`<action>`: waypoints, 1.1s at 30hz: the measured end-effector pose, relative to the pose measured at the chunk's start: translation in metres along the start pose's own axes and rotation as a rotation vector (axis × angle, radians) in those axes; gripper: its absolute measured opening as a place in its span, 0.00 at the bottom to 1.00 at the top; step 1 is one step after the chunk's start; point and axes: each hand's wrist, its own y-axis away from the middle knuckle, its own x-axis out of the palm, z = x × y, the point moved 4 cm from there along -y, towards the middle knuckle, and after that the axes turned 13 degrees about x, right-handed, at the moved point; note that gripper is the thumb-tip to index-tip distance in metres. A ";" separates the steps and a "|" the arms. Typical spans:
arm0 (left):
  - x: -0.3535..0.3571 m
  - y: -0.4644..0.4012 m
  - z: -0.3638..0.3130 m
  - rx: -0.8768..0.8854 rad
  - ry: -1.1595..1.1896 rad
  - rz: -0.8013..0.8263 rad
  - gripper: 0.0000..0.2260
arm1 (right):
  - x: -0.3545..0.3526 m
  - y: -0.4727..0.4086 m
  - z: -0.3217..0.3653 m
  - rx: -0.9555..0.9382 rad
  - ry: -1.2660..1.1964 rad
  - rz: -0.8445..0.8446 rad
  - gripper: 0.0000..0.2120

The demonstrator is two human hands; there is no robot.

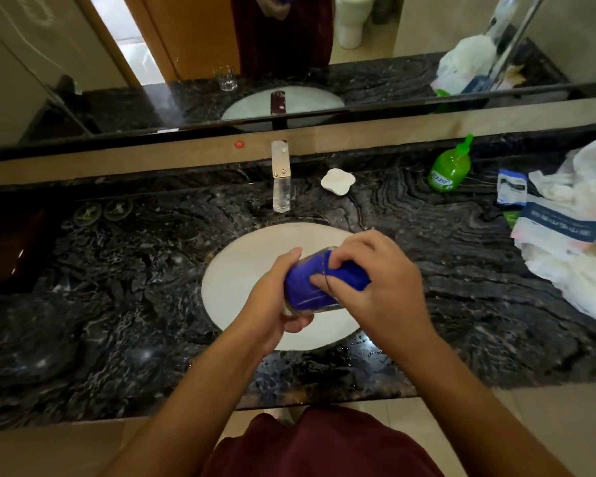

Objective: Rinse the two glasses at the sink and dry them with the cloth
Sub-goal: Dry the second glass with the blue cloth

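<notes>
The right hand's fingers (327,266) are curled and pinched on a blue cloth (310,287), pressing it into the mouth of a clear glass (301,306) that lies tilted on its side, mouth toward the right. Most of the cloth sits inside the glass; a wad of it sticks out under the right hand (375,287). The left hand (272,301) is closed around the base end of the glass, thumb on top and fingers wrapped beneath. Both hands hold the glass in the air above the white oval sink (241,270), which is set into a dark veined marble counter (117,304). Behind the basin stands a chrome tap (281,180), with a white soap dish (338,181) just beside it (it looks empty) and a green pump bottle (449,168) farther right. Crumpled white bags and packets (565,228) lie at the counter's right end. Only 1 other glass shows, as a reflection in the mirror (226,78).
</notes>
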 end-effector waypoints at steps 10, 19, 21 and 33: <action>-0.022 -0.011 -0.027 0.005 -0.204 0.067 0.20 | 0.005 0.003 -0.017 -0.024 0.109 0.617 0.22; -0.010 -0.007 -0.045 0.400 -0.514 0.031 0.16 | 0.022 -0.003 -0.010 0.388 -0.245 0.572 0.12; -0.010 -0.004 -0.051 0.604 -0.566 0.053 0.15 | 0.027 0.004 -0.014 0.698 -0.631 0.566 0.13; 0.003 0.000 -0.055 0.817 -0.404 -0.085 0.15 | 0.019 0.011 -0.009 0.606 -1.212 0.622 0.15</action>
